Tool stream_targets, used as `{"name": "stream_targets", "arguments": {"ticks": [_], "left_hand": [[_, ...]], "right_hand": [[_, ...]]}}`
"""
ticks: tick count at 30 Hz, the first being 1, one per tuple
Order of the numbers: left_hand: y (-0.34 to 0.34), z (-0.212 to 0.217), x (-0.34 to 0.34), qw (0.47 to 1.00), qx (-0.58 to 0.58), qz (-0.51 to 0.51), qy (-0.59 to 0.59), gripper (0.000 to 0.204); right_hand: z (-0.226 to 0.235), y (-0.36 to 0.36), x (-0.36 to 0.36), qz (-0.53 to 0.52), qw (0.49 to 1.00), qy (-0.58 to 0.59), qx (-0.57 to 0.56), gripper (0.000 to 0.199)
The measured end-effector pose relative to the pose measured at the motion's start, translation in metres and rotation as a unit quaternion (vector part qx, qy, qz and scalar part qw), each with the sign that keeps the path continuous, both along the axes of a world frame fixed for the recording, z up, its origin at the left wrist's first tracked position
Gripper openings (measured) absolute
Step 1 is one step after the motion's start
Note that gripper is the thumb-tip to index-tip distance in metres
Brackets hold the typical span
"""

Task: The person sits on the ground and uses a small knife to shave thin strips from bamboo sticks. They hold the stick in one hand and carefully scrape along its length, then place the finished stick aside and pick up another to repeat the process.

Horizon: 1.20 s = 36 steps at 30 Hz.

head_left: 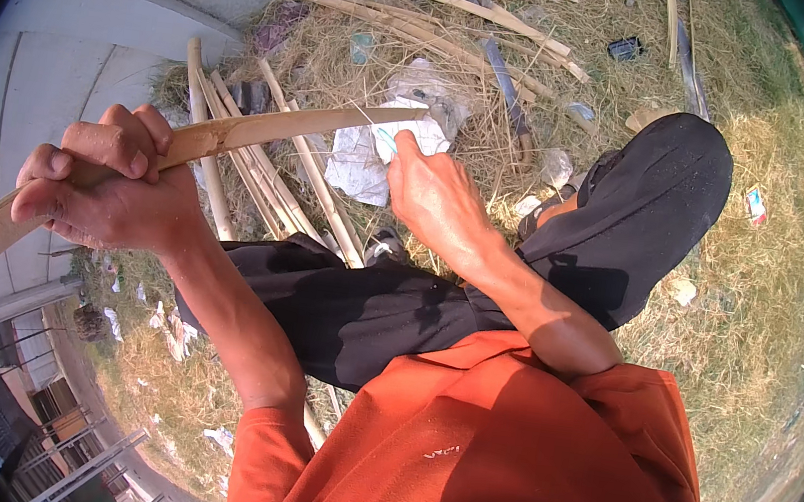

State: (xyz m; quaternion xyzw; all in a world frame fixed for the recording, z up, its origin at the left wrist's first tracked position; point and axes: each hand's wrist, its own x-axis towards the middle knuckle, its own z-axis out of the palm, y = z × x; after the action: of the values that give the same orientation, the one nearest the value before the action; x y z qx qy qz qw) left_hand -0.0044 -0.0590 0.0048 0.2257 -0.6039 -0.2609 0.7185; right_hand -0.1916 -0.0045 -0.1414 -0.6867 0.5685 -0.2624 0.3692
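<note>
Two hands work one long curved tan bamboo strip point(236, 133): left hand point(99, 184) fists it, right hand point(434, 195) pinches beside its far end, grass beyond.

The left hand point(99, 184) is closed around a long curved bamboo strip point(235, 135) that arcs across to the right hand point(434, 195), which touches its far end near a thin greenish blade. Below lie the person's black trousers point(477, 290) and orange shirt point(498, 453). More bamboo sticks point(270, 180), dry straw point(768, 296) and crumpled white paper point(357, 165) cover the ground
</note>
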Motion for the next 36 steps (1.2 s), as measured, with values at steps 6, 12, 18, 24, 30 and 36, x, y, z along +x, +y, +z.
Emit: {"name": "stream_targets", "arguments": {"ticks": [6,12,18,24,30,36], "left_hand": [[-0.012,0.001,0.012,0.995,-0.003,-0.093,-0.026,0.051],[-0.006,0.001,0.019,0.989,-0.006,-0.143,-0.048,0.051],[-0.013,-0.001,0.029,0.991,0.005,-0.130,-0.024,0.052],[-0.005,0.000,0.023,0.991,-0.003,-0.132,-0.028,0.053],[-0.003,-0.001,0.019,0.990,0.001,-0.137,-0.032,0.052],[-0.001,-0.004,0.029,0.990,0.000,-0.139,-0.028,0.053]], "right_hand": [[-0.016,-0.008,0.011,-0.039,0.997,-0.035,-0.049,0.019],[-0.022,-0.001,0.010,-0.035,0.996,-0.063,-0.050,0.016],[-0.026,-0.015,0.008,-0.019,0.998,-0.043,-0.047,0.017],[-0.047,-0.012,0.009,-0.037,0.998,-0.049,-0.029,0.017],[-0.075,-0.017,0.010,-0.054,0.997,-0.049,-0.015,0.019],[-0.062,-0.027,0.002,-0.023,1.000,0.000,-0.012,0.022]]}}
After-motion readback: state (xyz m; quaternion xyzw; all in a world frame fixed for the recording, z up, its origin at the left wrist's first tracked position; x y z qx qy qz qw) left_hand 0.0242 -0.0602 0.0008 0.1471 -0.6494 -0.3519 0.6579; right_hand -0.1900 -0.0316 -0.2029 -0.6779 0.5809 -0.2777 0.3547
